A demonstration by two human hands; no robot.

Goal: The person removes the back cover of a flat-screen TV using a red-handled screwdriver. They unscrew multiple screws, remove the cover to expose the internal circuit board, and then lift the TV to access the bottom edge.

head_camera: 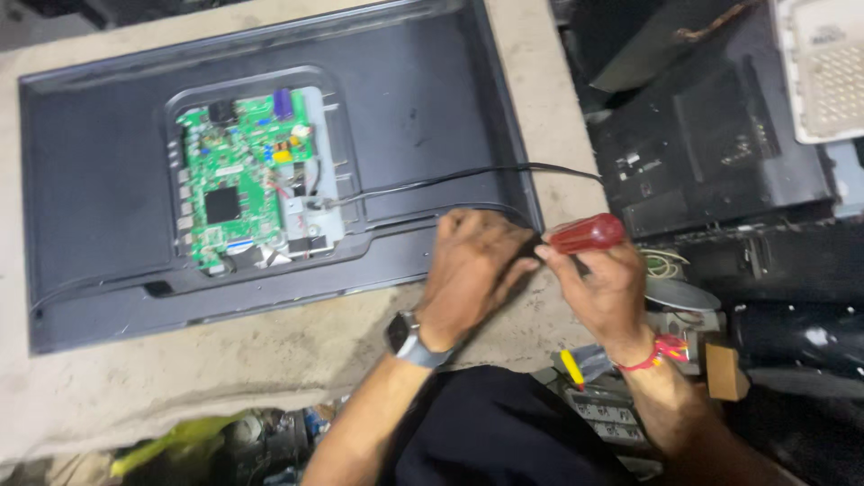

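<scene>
A flat-screen television [108, 171] lies face down on a worn beige surface, its back panel opened to show a green circuit board [236, 180]. A black cable [468, 175] runs from the board off to the right. My left hand [472, 270], a watch on its wrist, rests on the set's lower right corner. My right hand [603, 288], with a red thread at the wrist, grips a screwdriver with a red translucent handle [587, 234] right beside that corner. The tool's tip is hidden between my hands.
Other black television backs [711, 135] lie stacked at the right, with a white vented plastic cover [823, 67] at the top right. Loose parts, a yellow-handled tool [571, 367] and a small brown box [725, 371] crowd the lower right.
</scene>
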